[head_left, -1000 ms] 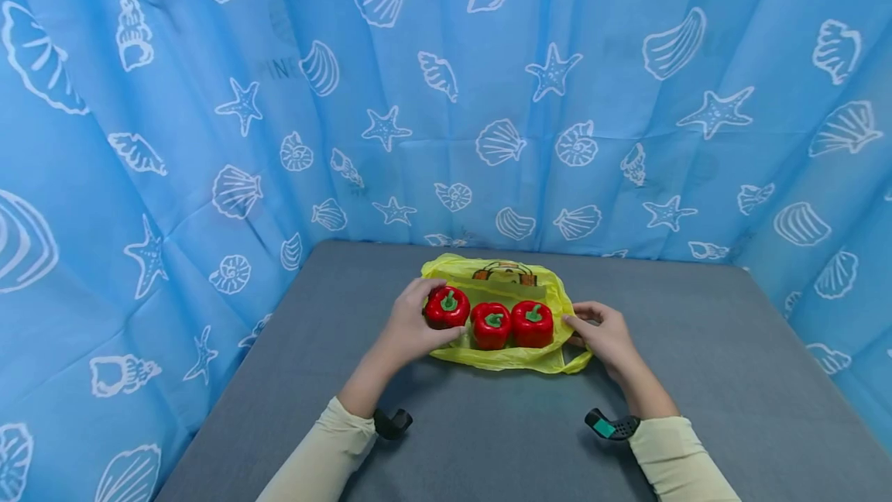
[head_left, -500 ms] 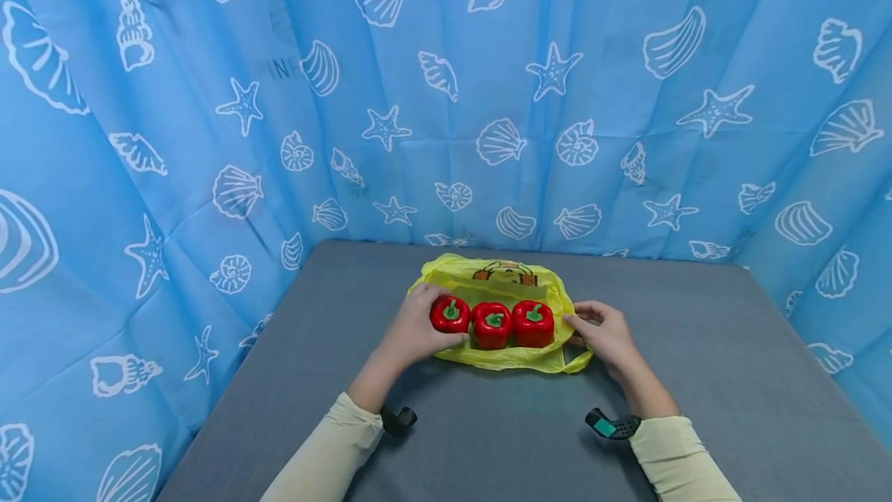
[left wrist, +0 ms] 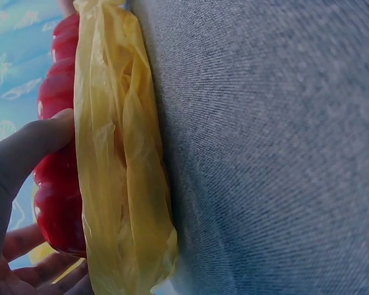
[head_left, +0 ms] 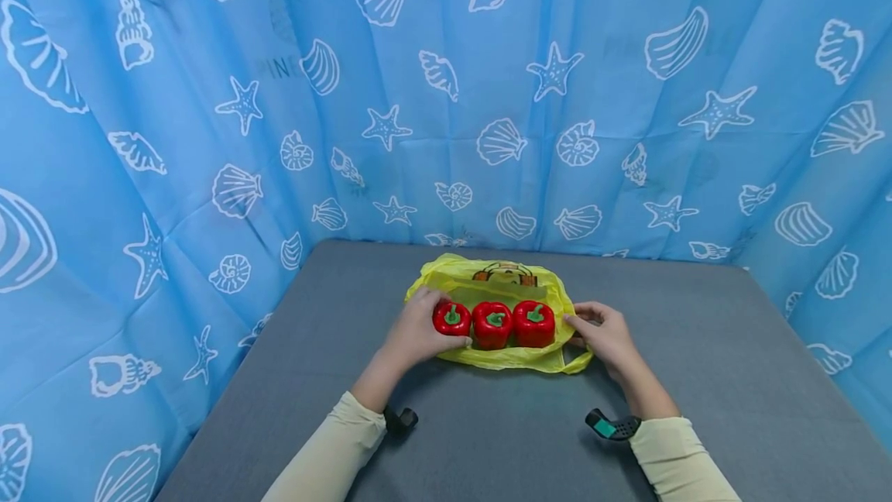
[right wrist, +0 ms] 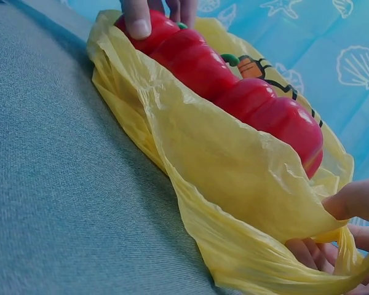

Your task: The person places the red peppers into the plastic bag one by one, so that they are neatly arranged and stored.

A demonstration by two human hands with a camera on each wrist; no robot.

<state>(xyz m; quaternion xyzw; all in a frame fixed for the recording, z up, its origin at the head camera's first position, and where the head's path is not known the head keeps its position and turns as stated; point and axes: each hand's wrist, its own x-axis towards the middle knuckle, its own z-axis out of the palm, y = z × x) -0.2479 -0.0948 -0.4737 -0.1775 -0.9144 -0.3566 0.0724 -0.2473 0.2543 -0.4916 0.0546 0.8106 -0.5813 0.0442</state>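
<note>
Three red bell peppers with green stems sit side by side in the mouth of a yellow plastic bag (head_left: pixel 516 361). My left hand (head_left: pixel 418 331) grips the leftmost bell pepper (head_left: pixel 451 321), thumb on its near side and fingers behind it. Beside it stand the middle bell pepper (head_left: pixel 492 328) and the right bell pepper (head_left: pixel 533 325). At the bag's right edge my right hand (head_left: pixel 605 333) pinches the plastic between thumb and fingers. In the right wrist view the bag's near wall (right wrist: pixel 221 153) hangs in folds below the peppers, and the right thumb (right wrist: pixel 353 200) presses on its rim.
A grey cloth-covered table (head_left: pixel 502 432) lies under everything. Blue curtains (head_left: pixel 446 99) with white shell prints rise behind and at both sides. Each wrist wears a black device, with the right wrist device (head_left: pixel 613 425) bearing a green patch.
My left hand has lowered the leftmost bell pepper and moved it slightly right, up to the middle one. The right hand has stayed at the bag's edge.
</note>
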